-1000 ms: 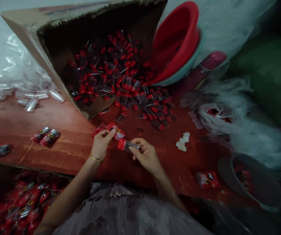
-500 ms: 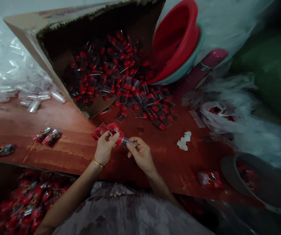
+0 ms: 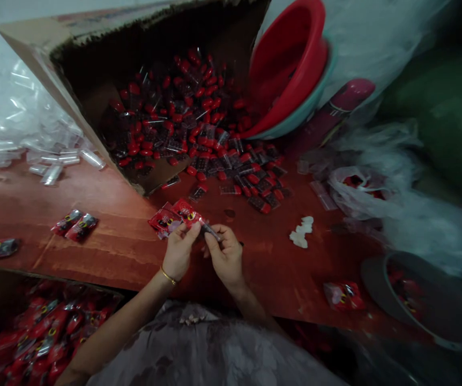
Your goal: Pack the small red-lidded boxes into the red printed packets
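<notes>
Hands and tube have drawn closer together over the past second: the slim clear tube (image 3: pixel 211 232), its red cap visible then, now meets a red printed packet (image 3: pixel 187 210), with only its dark-filled end showing. How far the tube sits inside is hidden by fingers. Both are held just above a reddish-brown table (image 3: pixel 263 279), near its front edge.

On the left hand (image 3: pixel 178 249), above a gold bracelet (image 3: pixel 169 275), thumb and fingers pinch the packet's near edge. The right hand (image 3: pixel 226 254) grips the tube's end between thumb and fingertips. More red packets (image 3: pixel 162 220) lie just left of the held one.

Beyond the hands, a cardboard carton (image 3: pixel 34 51) lies on its side, spilling red-capped tubes (image 3: pixel 207 136) onto the table. Against them lean a red basin (image 3: pixel 318 32) and a teal basin (image 3: pixel 315 104). Clear plastic tubes (image 3: pixel 17 96) are heaped at far left; nearer are two filled packets (image 3: pixel 74 224), side by side. At right rest white scraps (image 3: pixel 302 232) and a grey bowl (image 3: pixel 436 300).
</notes>
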{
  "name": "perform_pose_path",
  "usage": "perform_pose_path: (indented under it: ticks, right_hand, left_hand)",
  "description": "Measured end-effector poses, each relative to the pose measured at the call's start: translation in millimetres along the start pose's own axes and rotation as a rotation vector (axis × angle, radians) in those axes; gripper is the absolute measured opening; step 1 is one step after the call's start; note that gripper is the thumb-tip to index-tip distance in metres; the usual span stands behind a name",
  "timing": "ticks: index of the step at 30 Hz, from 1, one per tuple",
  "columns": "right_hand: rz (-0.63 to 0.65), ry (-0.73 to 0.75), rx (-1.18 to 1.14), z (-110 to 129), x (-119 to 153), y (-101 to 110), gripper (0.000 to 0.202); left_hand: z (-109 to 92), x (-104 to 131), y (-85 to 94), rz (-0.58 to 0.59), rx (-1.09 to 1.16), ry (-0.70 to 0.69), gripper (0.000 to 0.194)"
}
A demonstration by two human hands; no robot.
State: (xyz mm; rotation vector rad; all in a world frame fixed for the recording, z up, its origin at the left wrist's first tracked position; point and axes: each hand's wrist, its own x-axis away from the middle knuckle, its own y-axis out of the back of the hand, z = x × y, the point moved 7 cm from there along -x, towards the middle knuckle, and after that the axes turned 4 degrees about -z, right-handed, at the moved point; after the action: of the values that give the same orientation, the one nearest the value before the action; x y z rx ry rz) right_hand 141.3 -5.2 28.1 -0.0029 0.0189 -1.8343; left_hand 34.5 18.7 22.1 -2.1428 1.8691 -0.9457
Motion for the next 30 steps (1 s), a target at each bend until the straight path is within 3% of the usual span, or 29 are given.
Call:
perform_pose_path:
  ticks: [8, 13, 16, 19, 21, 23, 26, 28, 30]
  right_hand:
    - [-0.045, -0.038, -0.023, -7.0, -1.6, -1.3, 0.02]
    - [0.023, 0.035, 0.088, -6.9, 1.0, -4.2, 0.017]
    - [0.011, 0.22, 0.27, 11.3, -3.8, 7.1, 0.019]
    - [-0.005, 0.54, 0.49, 48.6, -13.4, 18.5, 0.038]
    - [0.098, 0.703, 0.617, 70.0, -20.9, 16.2, 0.038]
    - [0.227, 0.783, 0.721, 83.2, -28.5, 10.0, 0.023]
    - [0.335, 0.803, 0.75, 91.0, -36.6, 1.0, 0.013]
    - [0.291, 0.756, 0.664, 90.6, -41.0, 0.3, 0.016]
    - [0.164, 0.658, 0.544, 84.2, -44.4, 6.8, 0.017]
  left_hand:
    - [1.9, -7.2, 2.9, 0.023, -0.104, 0.004, 0.025]
    - [-8.4, -10.7, 4.6, 0.008, -0.118, -0.074, 0.025]
    - [-16.1, -12.5, 0.6, 0.083, -0.27, -0.131, 0.022]
    - [-15.7, -11.4, -5.9, 0.221, -0.487, -0.16, 0.019]
    - [-12.2, -9.2, -8.9, 0.294, -0.615, -0.165, 0.019]
    - [-10.7, -6.8, -10.7, 0.327, -0.73, -0.193, 0.018]
    - [-9.8, -3.9, -11.9, 0.351, -0.824, -0.198, 0.019]
    - [-5.8, -2.0, -13.3, 0.41, -0.782, -0.117, 0.021]
    - [-2.0, -0.8, -14.3, 0.459, -0.664, -0.014, 0.023]
